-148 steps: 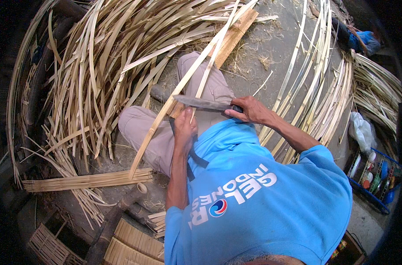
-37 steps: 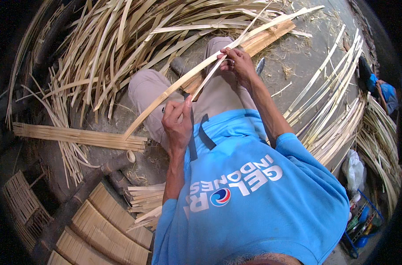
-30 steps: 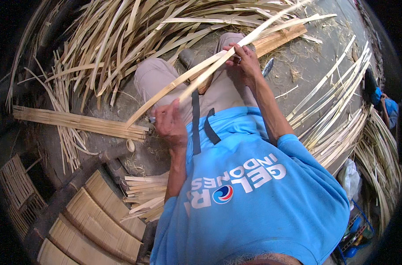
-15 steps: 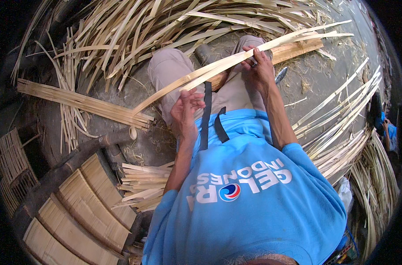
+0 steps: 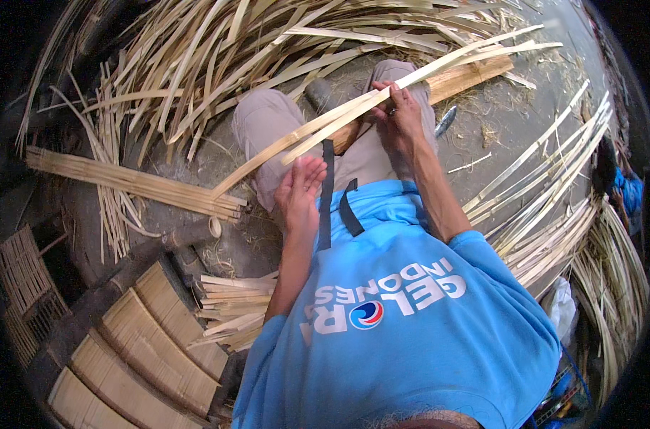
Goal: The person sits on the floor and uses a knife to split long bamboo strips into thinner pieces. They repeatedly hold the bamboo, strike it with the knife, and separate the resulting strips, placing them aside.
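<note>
Long pale bamboo strips stretch slantwise over my knees, their far ends fanning apart at the upper right. My right hand is closed around them near my right knee. Just below the near end of one strip, my left hand is held with its fingers stretched and palm turned up, gripping nothing. The longest strip reaches down to a bundle of flat split bamboo lying at the left. A thicker wooden piece shows beneath the strips beyond my right hand. A black strap lies along my lap.
A metal blade lies beside my right knee. Loose strips heap up ahead, with more strips to the right. At lower left are a bamboo pole end and curved pale panels. A white bag sits at lower right.
My left hand has opened and moved slightly down, away from the strips. The strips and my right hand have shifted a little to the left.
</note>
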Action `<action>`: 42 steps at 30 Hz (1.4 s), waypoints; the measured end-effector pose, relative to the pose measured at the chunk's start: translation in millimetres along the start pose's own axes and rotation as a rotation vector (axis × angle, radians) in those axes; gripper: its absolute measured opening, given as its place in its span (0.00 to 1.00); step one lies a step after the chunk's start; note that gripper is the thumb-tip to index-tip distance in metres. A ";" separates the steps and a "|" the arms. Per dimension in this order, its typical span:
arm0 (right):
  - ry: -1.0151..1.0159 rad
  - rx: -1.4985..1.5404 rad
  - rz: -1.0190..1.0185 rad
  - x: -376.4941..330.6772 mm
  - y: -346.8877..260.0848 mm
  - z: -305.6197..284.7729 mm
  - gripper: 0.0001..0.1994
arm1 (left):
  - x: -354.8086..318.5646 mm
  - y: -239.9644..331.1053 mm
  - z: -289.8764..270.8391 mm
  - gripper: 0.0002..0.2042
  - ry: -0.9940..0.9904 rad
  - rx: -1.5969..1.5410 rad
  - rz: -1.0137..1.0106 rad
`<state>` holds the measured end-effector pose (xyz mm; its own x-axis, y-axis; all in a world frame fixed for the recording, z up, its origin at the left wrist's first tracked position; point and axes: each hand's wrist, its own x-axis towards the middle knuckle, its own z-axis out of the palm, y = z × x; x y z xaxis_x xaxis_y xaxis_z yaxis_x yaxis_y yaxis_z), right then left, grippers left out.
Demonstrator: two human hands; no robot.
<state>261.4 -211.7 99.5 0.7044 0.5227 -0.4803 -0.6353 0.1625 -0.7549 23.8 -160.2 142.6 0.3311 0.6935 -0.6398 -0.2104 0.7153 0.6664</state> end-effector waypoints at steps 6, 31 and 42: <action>0.019 0.044 0.009 8.8 -1.3 -6.8 0.15 | -5.5 47.1 -45.2 0.16 0.014 -0.231 0.204; 0.147 0.069 -0.101 1.5 -53.7 -64.6 0.30 | 23.3 90.4 -6.5 0.15 -0.304 1.378 0.525; 0.246 -0.001 0.025 40.1 -57.0 -64.5 0.14 | 16.2 108.1 -13.3 0.15 -0.308 1.555 0.708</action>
<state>346.3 -254.0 94.5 0.7442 0.3072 -0.5931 -0.6535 0.1516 -0.7416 -5.8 -70.5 199.2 0.7614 0.6375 -0.1176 0.5676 -0.5680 0.5960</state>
